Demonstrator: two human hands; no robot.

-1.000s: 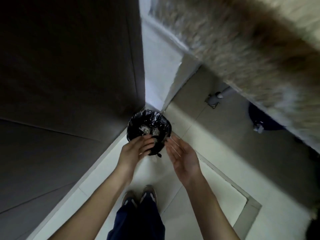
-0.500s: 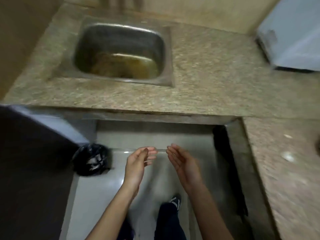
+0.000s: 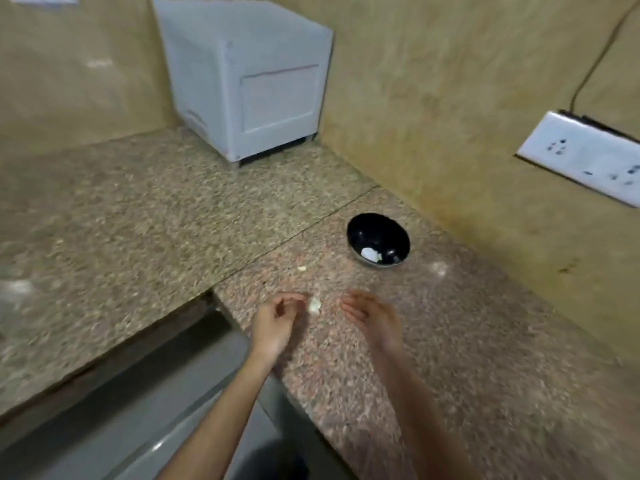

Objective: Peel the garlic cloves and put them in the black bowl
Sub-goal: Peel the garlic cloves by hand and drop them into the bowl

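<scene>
A pale garlic clove (image 3: 314,304) is lying on the speckled granite counter (image 3: 450,358), near its front edge and between the hands. The left hand (image 3: 275,322) is hovering just beside it, fingers loosely curled, holding nothing. The right hand (image 3: 375,318) is hovering near, fingers relaxed and extended. The round, glossy black bowl (image 3: 378,230) is sitting farther back, near the wall, holding a white peeled clove (image 3: 369,253). A boxy white appliance (image 3: 249,88) is occupying the corner.

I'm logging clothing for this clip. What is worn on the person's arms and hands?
Nothing that shows: left hand and right hand are ungloved, with no sleeves in frame. No watch, bracelet or ring is visible, though the picture is blurred.
</scene>
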